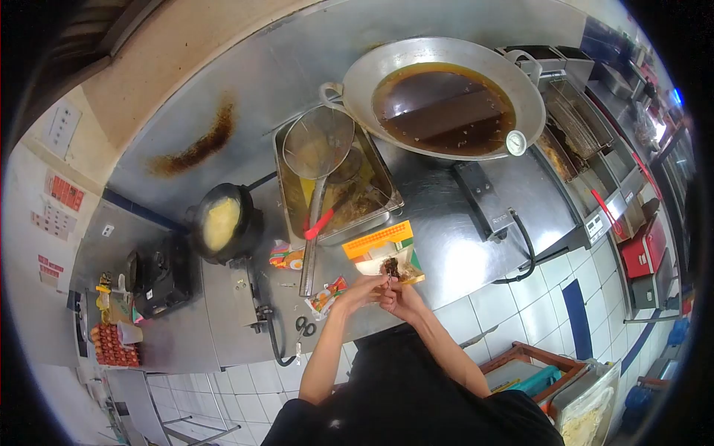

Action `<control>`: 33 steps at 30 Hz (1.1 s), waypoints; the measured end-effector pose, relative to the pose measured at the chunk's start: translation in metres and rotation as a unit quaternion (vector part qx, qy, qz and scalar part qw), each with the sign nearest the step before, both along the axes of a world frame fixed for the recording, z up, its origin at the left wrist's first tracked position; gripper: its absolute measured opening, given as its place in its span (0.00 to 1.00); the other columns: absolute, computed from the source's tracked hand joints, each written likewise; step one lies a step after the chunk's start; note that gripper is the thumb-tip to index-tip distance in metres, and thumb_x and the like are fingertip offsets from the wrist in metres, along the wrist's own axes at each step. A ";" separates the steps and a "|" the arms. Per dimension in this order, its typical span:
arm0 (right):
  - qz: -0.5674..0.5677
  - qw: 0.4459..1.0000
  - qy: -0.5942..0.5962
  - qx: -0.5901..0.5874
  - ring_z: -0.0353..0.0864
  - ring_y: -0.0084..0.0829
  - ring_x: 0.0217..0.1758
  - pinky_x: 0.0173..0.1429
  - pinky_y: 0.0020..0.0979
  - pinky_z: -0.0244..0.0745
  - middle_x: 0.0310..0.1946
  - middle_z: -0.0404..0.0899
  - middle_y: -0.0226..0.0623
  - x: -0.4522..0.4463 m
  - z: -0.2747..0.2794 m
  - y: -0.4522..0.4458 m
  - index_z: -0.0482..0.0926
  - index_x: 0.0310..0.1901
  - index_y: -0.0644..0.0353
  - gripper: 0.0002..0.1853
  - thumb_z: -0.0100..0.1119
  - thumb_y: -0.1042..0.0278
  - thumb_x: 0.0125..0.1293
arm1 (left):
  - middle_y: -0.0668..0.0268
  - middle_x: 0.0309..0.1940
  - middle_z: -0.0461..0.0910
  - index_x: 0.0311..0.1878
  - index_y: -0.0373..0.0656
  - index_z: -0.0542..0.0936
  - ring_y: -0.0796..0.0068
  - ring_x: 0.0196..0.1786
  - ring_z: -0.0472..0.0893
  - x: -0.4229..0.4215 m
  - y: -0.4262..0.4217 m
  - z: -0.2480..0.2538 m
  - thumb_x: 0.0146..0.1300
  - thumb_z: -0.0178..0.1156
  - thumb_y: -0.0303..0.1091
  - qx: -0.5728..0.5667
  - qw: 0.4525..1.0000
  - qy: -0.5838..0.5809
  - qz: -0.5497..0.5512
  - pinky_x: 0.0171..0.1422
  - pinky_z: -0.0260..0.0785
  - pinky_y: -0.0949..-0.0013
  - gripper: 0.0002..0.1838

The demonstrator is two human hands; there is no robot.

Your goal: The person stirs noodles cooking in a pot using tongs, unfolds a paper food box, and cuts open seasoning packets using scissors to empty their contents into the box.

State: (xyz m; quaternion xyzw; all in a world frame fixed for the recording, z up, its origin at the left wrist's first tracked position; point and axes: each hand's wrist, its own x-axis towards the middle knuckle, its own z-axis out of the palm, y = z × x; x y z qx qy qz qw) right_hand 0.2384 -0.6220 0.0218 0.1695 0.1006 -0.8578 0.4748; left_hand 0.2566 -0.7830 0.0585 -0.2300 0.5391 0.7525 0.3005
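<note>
My left hand (362, 293) and my right hand (404, 302) meet at the counter's front edge, fingers pinched together on a small dark sachet (390, 267). Under the sachet lies an opened orange, green and white food wrapper (379, 241), spread on the steel counter. Left of my hands are a red and green noodle packet (326, 297) and another colourful packet (286, 257). Dark-handled scissors (305, 325) lie near the front edge. My fingers partly cover the sachet, so its lower end is hidden.
A large wok (357, 74) of dark oil stands behind, with a thermometer (515, 143) at its rim. A long-handled strainer (315, 215) rests across a metal tray (394, 195). At left are a black pot (253, 223) with yellow food and egg trays (115, 346); fryers (595, 186) stand right.
</note>
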 end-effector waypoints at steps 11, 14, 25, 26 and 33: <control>0.095 0.966 0.164 0.175 0.61 0.23 0.22 0.28 0.26 0.59 0.21 0.63 0.26 0.009 0.025 -0.002 0.69 0.34 0.54 0.13 0.39 0.60 0.77 | 0.69 0.35 0.79 0.54 0.39 0.81 0.72 0.42 0.84 0.004 -0.009 -0.014 0.68 0.63 0.44 -0.025 0.999 0.011 -0.032 0.50 0.77 0.67 0.19; 0.086 0.947 0.212 0.226 0.58 0.22 0.18 0.24 0.26 0.57 0.19 0.60 0.24 0.013 0.001 -0.007 0.68 0.32 0.53 0.18 0.35 0.56 0.79 | 0.66 0.38 0.82 0.55 0.39 0.82 0.74 0.40 0.83 0.003 -0.004 -0.013 0.69 0.62 0.43 -0.037 0.998 0.026 -0.036 0.48 0.77 0.68 0.19; 0.010 0.613 0.544 0.573 0.81 0.62 0.32 0.36 0.55 0.76 0.29 0.79 0.66 0.024 -0.024 -0.018 0.75 0.45 0.77 0.23 0.42 0.59 0.75 | 0.69 0.36 0.85 0.43 0.37 0.87 0.81 0.39 0.81 0.007 0.032 -0.028 0.71 0.60 0.40 -0.177 0.977 0.082 0.082 0.45 0.74 0.75 0.15; 0.004 0.576 0.570 0.586 0.80 0.66 0.34 0.38 0.57 0.75 0.30 0.78 0.67 0.024 -0.019 -0.017 0.76 0.44 0.77 0.22 0.43 0.60 0.74 | 0.69 0.36 0.85 0.43 0.37 0.87 0.81 0.39 0.81 0.007 0.033 -0.032 0.71 0.60 0.40 -0.176 0.977 0.081 0.087 0.45 0.74 0.75 0.15; 0.013 0.528 0.629 0.571 0.79 0.67 0.35 0.39 0.57 0.75 0.29 0.78 0.68 0.024 -0.017 -0.012 0.76 0.40 0.75 0.18 0.45 0.64 0.71 | 0.70 0.34 0.85 0.40 0.40 0.87 0.82 0.39 0.79 0.006 0.041 -0.047 0.71 0.59 0.47 -0.201 0.972 0.077 0.098 0.48 0.71 0.73 0.19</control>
